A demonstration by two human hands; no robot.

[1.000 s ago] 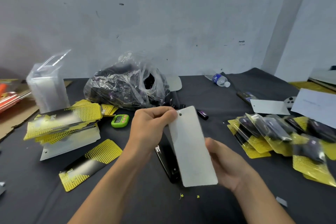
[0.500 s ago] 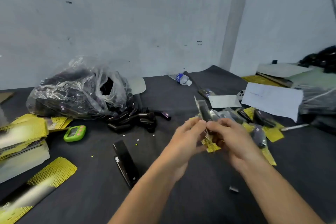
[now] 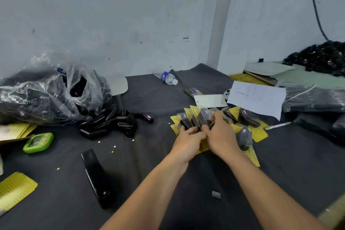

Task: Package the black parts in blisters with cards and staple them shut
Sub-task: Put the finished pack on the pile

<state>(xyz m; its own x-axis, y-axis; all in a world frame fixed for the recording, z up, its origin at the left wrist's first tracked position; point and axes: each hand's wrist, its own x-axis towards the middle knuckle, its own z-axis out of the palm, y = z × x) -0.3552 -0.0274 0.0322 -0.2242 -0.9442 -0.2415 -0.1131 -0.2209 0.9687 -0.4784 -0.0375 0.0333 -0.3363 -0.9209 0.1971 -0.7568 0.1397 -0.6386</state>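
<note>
Where the stapler point(image 3: 95, 175) lies: closest thing in view, flat on the dark table cloth point(image 3: 149, 157), near-left of both forearms. Nobody's touching it, and its long axis runs away from the body.
Yellow cards point(image 3: 15, 189): near-left edge, well apart from the hands.
Left hand point(image 3: 187, 141): fingers curled in, pinching the near end of a blister pack point(image 3: 204, 117), knuckles right against the other hand.
Right hand point(image 3: 223, 137): same deal, closed on that pack from the right. Can't tell how far the fingers wrap underneath.
Blister pack: black part inside, tilted up, long axis pointing from the fingertips toward the wall. It's over the pile of finished packs point(image 3: 246, 132), which fans out to the right.
Step, my guess: this one's done and going on the pile. Can't make out the staples though.
Loose black parts point(image 3: 112, 123): probably what matters next. They lie left of the grip and a little beyond it, so the left hand is nearer for grabbing a fresh one.
Plastic bag point(image 3: 43, 95): just behind those parts, with more inside.
Water bottle point(image 3: 168, 78): on its side by the wall.
</note>
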